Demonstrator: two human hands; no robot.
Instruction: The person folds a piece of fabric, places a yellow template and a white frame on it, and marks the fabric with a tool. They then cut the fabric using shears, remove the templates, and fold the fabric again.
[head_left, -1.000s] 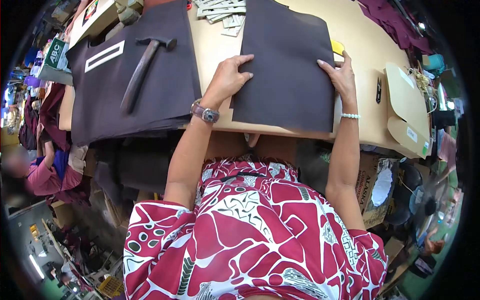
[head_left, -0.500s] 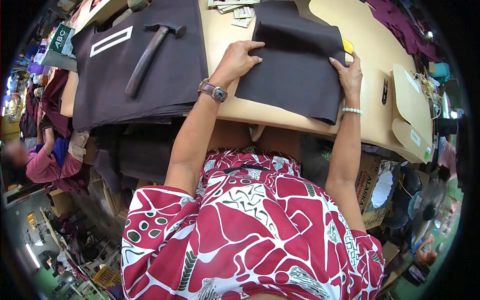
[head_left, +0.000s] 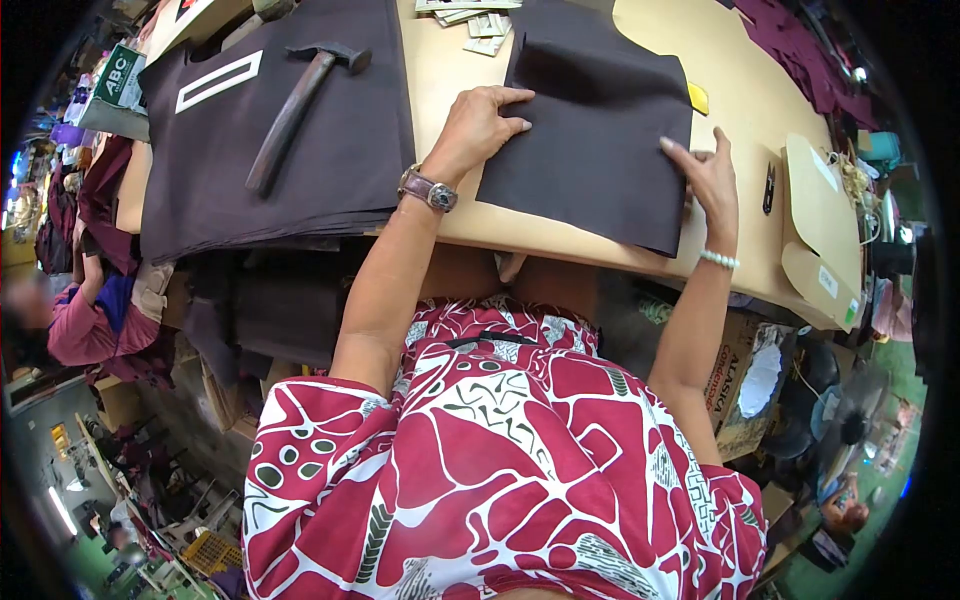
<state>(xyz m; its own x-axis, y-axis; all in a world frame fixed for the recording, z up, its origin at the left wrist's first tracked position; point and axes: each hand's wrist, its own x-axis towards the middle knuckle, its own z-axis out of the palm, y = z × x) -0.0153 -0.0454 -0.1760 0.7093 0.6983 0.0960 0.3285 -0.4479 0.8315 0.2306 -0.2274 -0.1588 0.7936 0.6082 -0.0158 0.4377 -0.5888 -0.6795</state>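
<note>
A dark brown, nearly flat panel of cloth-like sheet (head_left: 595,150) lies on the pale tan tabletop (head_left: 440,60), with a shadowed ridge across its upper part. At the panel's left edge is the person's left grip (head_left: 480,125), thumb and forefinger spread apart with both tips on it. At the panel's right edge is the right grip (head_left: 708,180), also spread, thumb tip at the edge; its lower fingers are partly hidden. A small yellow piece (head_left: 698,98) sits beside the panel's upper right edge.

Left of the panel is a stack of dark brown sheets (head_left: 350,180), bearing a wooden-handled metal hammer (head_left: 293,118) and a white rectangular slotted frame (head_left: 184,102). Up and left of the panel are off-white flat slotted pieces (head_left: 488,28). Right of the panel are slim black snips (head_left: 768,190), then a tan folded card (head_left: 815,220).
</note>
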